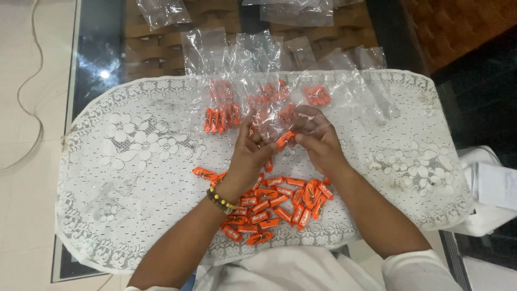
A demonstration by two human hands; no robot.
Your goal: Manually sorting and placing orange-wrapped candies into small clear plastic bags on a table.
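Here we have both hands raised over the middle of the white lace table runner (pixel 124 178), working together at one clear plastic pouch (pixel 267 121). Our left hand (pixel 249 153), with a beaded bracelet (pixel 219 200) at the wrist, pinches the lower edge of the pouch with its fingers closed narrow. Our right hand (pixel 318 137) is likewise closed, holding an orange wrapped candy (pixel 285 139) at the pouch's mouth between thumb and fingertips.

The candy looks small, light and firm inside a glossy wrapper, so we judge it a little slippery; a pinch across its middle should hold it best. The pouch is thin, limp film that crinkles and collapses, so it is best gripped near the open edge and kept spread.

Just below our hands, touching the left wrist, lies a loose heap of orange candies (pixel 269 207) on the runner. Beyond our hands sit filled pouches (pixel 221 116) with candies inside, and further back several empty clear bags (pixel 161 12) lie on the dark glass tabletop (pixel 99 64). A folded white cloth (pixel 493 186) rests off to the right edge.
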